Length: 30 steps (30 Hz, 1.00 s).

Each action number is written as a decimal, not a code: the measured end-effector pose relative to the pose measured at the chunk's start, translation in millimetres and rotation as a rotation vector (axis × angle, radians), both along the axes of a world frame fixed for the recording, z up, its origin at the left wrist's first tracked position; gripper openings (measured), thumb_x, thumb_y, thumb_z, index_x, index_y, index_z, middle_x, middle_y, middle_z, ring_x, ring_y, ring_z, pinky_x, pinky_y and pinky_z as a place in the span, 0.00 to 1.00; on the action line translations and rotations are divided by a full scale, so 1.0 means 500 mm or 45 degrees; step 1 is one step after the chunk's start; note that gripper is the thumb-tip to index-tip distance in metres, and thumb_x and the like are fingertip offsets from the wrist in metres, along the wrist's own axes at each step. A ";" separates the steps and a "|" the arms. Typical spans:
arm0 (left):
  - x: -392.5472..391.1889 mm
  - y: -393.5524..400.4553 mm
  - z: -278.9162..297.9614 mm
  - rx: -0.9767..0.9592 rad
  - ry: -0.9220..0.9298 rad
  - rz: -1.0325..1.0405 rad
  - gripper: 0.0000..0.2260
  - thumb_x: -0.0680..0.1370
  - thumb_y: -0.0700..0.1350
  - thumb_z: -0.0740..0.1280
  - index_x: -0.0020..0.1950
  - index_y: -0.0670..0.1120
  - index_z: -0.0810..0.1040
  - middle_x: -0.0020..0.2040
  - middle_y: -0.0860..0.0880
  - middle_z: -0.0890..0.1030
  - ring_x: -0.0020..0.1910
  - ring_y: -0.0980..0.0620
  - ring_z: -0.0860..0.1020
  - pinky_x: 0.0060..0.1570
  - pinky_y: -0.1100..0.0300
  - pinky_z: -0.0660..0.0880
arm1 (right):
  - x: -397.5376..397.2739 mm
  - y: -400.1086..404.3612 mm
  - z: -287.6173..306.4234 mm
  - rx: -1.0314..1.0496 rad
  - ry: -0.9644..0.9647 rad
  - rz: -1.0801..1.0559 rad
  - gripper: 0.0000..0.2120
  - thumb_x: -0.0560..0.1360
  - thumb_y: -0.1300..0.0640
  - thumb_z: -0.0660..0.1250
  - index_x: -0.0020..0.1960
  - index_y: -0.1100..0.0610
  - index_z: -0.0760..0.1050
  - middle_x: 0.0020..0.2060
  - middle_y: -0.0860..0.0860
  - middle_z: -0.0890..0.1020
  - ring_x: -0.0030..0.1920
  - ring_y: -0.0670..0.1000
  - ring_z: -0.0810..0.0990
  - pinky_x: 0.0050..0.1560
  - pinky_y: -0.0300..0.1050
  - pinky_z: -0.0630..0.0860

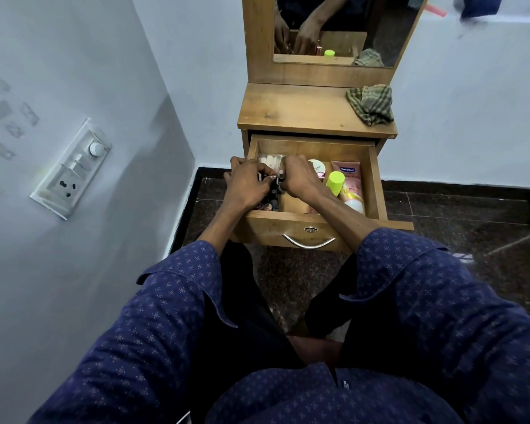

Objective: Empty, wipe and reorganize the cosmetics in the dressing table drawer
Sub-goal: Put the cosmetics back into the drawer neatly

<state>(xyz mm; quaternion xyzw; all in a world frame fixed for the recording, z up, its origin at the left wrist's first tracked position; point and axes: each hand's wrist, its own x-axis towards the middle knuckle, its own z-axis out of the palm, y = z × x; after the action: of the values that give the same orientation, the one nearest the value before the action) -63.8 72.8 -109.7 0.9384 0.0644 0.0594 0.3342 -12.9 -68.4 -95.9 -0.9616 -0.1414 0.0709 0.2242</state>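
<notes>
- We are working both hands inside the open drawer [314, 231], in its left-hand part; the right part is holding the other cosmetics.
- Left hand [247, 184] and right hand [300, 180] are meeting knuckle to knuckle over a cluster of small dark tubes [272, 194], probably lipsticks, though the view is too small to be sure.
- Grip state: both hands are curled shut around the small tubes; a capped tip [281, 175] is showing between the fingers. We cannot tell how many pieces each grip is holding.
- Key relation: the tubes are lying right under the grips, long axes running roughly front to back in the drawer, so the lift is going straight up and then away to the desk [300, 110], just beyond the drawer.
- Neither hand is nearer; the cluster is sitting between them.
- Remaining items are lying right of the right hand: a round compact [316, 166], a lime-capped bottle [335, 182] and a pink tube [351, 185], long axis front to back. The right hand is the nearer one for those.
- The checked cloth [370, 104] is waiting on the desk's far right corner, so we judge wiping as not yet started.
</notes>
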 end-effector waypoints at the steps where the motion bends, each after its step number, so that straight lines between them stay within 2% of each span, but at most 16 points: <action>1: 0.000 0.000 0.001 -0.001 0.001 -0.001 0.09 0.79 0.50 0.71 0.59 0.54 0.86 0.62 0.51 0.82 0.69 0.46 0.65 0.66 0.39 0.64 | 0.000 0.000 0.001 -0.004 -0.001 0.013 0.10 0.70 0.72 0.70 0.50 0.63 0.79 0.51 0.65 0.83 0.50 0.65 0.83 0.40 0.49 0.72; 5: -0.002 0.004 -0.001 -0.001 0.007 -0.007 0.10 0.79 0.50 0.71 0.59 0.55 0.86 0.61 0.51 0.83 0.68 0.46 0.65 0.64 0.41 0.64 | 0.007 -0.006 0.010 -0.033 0.040 0.067 0.11 0.68 0.72 0.75 0.46 0.63 0.79 0.47 0.61 0.84 0.45 0.61 0.84 0.38 0.50 0.76; 8: -0.004 0.006 0.000 0.005 -0.004 -0.002 0.10 0.79 0.51 0.70 0.59 0.54 0.86 0.61 0.52 0.83 0.68 0.47 0.65 0.63 0.43 0.64 | 0.018 -0.020 0.034 0.036 0.043 0.082 0.11 0.72 0.74 0.73 0.48 0.60 0.80 0.46 0.56 0.84 0.43 0.55 0.83 0.43 0.53 0.83; 10: -0.006 0.004 0.000 0.003 0.000 -0.008 0.11 0.79 0.51 0.70 0.59 0.54 0.86 0.62 0.52 0.82 0.69 0.47 0.64 0.64 0.43 0.63 | 0.027 -0.040 0.065 0.093 0.077 0.081 0.10 0.74 0.72 0.73 0.49 0.58 0.80 0.45 0.54 0.84 0.40 0.51 0.84 0.36 0.47 0.82; 13: -0.009 0.001 0.002 0.016 0.002 -0.018 0.11 0.79 0.51 0.69 0.59 0.53 0.86 0.62 0.51 0.82 0.69 0.47 0.64 0.64 0.43 0.62 | 0.040 -0.081 0.109 0.061 0.076 0.117 0.10 0.71 0.69 0.78 0.48 0.58 0.83 0.42 0.53 0.85 0.37 0.50 0.85 0.27 0.43 0.80; 15: -0.008 0.002 0.002 0.013 0.002 -0.025 0.11 0.79 0.51 0.69 0.60 0.53 0.85 0.63 0.51 0.82 0.70 0.47 0.64 0.65 0.43 0.62 | 0.043 -0.110 0.124 0.023 0.053 0.135 0.10 0.69 0.67 0.80 0.46 0.57 0.84 0.40 0.51 0.86 0.37 0.49 0.85 0.29 0.41 0.77; 19: -0.008 -0.001 0.006 0.028 -0.011 -0.035 0.12 0.79 0.51 0.69 0.60 0.53 0.85 0.63 0.50 0.82 0.70 0.46 0.65 0.66 0.41 0.65 | 0.034 -0.159 0.125 -0.166 0.081 0.195 0.12 0.67 0.57 0.84 0.46 0.52 0.85 0.38 0.48 0.85 0.40 0.49 0.83 0.38 0.46 0.74; 23: -0.012 -0.009 0.008 0.067 -0.009 -0.047 0.12 0.79 0.51 0.68 0.61 0.53 0.85 0.65 0.49 0.82 0.69 0.45 0.65 0.64 0.43 0.65 | 0.021 -0.184 0.108 -0.194 0.096 0.221 0.12 0.67 0.60 0.83 0.48 0.53 0.85 0.39 0.48 0.84 0.38 0.47 0.80 0.34 0.43 0.69; 28: -0.016 -0.012 0.011 0.055 -0.007 -0.046 0.12 0.79 0.49 0.68 0.61 0.52 0.85 0.64 0.48 0.82 0.70 0.45 0.65 0.63 0.44 0.64 | 0.014 -0.181 0.089 -0.148 -0.026 0.195 0.09 0.68 0.60 0.83 0.45 0.54 0.85 0.39 0.49 0.84 0.40 0.50 0.82 0.37 0.46 0.75; 30: -0.016 -0.016 0.014 0.066 -0.005 -0.047 0.12 0.80 0.49 0.67 0.61 0.52 0.85 0.64 0.48 0.82 0.70 0.44 0.65 0.63 0.44 0.64 | 0.013 -0.174 0.087 -0.104 -0.018 0.215 0.08 0.69 0.61 0.82 0.45 0.55 0.84 0.40 0.49 0.85 0.42 0.50 0.83 0.36 0.44 0.73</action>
<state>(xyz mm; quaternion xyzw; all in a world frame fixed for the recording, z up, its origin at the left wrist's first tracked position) -71.7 65.0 -102.9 0.9476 0.0448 0.0567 0.3111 -6.4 -155.3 -52.4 -0.9551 -0.2207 0.0885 0.1768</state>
